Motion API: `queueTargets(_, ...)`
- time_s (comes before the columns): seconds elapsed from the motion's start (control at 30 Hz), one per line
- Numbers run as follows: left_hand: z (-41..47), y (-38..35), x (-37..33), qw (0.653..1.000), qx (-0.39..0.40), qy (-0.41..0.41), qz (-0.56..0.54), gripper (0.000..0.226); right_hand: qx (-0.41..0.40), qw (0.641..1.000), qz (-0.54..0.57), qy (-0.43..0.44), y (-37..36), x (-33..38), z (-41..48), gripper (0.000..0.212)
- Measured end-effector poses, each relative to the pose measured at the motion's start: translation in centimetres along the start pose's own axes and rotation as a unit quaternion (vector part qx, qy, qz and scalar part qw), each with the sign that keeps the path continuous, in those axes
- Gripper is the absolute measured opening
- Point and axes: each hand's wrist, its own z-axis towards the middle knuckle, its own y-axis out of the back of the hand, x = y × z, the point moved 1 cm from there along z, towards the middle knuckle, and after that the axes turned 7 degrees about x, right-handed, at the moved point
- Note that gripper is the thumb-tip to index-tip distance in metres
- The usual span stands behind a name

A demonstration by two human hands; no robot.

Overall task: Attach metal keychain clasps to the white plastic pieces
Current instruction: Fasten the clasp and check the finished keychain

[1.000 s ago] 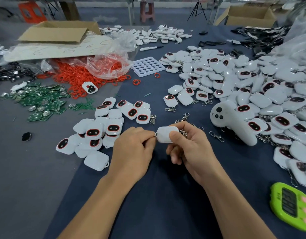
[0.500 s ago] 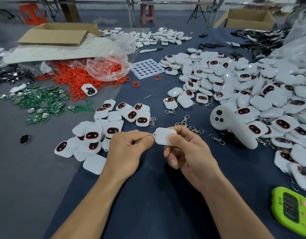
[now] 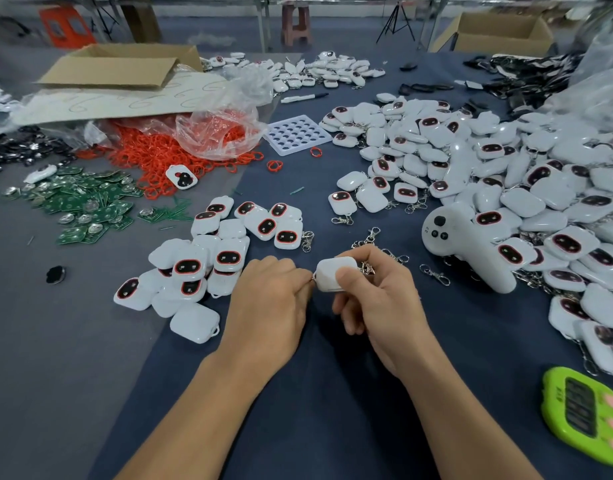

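Observation:
My right hand (image 3: 377,299) grips a white plastic piece (image 3: 329,271) over the blue cloth, thumb on top. My left hand (image 3: 267,299) pinches a small metal clasp ring at that piece's left corner; the clasp is mostly hidden by my fingers. Loose metal keychain clasps (image 3: 371,237) lie just behind my right hand, and one more clasp (image 3: 435,274) lies to its right. A small pile of white pieces (image 3: 208,258) sits to the left of my hands. A large heap of white pieces (image 3: 506,174) fills the right side.
A white handheld controller (image 3: 461,251) lies right of my hands. A green timer (image 3: 585,414) sits at the lower right. Red rings (image 3: 152,154), a plastic bag, green circuit boards (image 3: 80,202), a white hole tray (image 3: 296,133) and cardboard boxes (image 3: 121,65) lie further back.
Both hands stay together on the same white piece, with only slight turning of the piece between my fingers. The view has shifted a little.

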Motion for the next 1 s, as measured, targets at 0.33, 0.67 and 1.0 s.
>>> queueTargets(0.33, 0.4, 1.1, 0.6, 0.928, 0.101, 0.090, -0.347, 0.029, 0.065, 0.985, 0.149, -0.049, 0.7, 0.8, 0.1, 0.012)
queueTargets(0.67, -0.1, 0.2, -0.2, 0.998, 0.054, 0.032, -0.027, 0.025, 0.016, 1.000, 0.021, 0.003, 0.1, 0.1, 0.0, 0.019)
queueTargets(1.0, 0.3, 0.6, 0.5, 0.938, 0.104, 0.110, -0.312, 0.019, 0.026, 0.989, 0.141, -0.043, 0.6, 0.5, 0.3, 0.020)
